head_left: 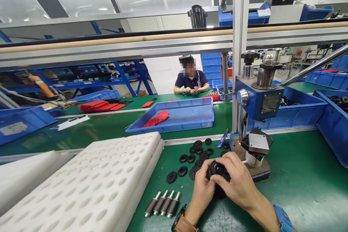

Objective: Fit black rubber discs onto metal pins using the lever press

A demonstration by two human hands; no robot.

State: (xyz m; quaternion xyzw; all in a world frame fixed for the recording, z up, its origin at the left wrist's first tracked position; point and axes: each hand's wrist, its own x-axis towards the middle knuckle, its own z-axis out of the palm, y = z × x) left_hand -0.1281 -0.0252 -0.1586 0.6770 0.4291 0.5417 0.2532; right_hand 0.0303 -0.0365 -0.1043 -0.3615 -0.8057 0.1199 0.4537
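My left hand [201, 185] and my right hand [237, 178] are closed together around a black round part [217, 168], with a small shiny spot at its centre. Fingers of both hands wrap its rim, and its underside is hidden. Several black discs [182, 170] lie loose on the green bench just beyond and left of my hands. Nearer my left wrist, several dark rollers with white shafts [166, 204] lie in a row. A blue hand press [258, 98] stands beyond my right hand, with a metal plate fixture [259, 143] on its base.
White foam trays with round holes [108, 174] fill the left side. A blue utility knife [223, 139] lies by the press post. Across the bench, a blue tray [187, 114] holds red pieces. Blue bins [296, 110] stand at right. A co-worker [191, 79] sits opposite, handling small parts.
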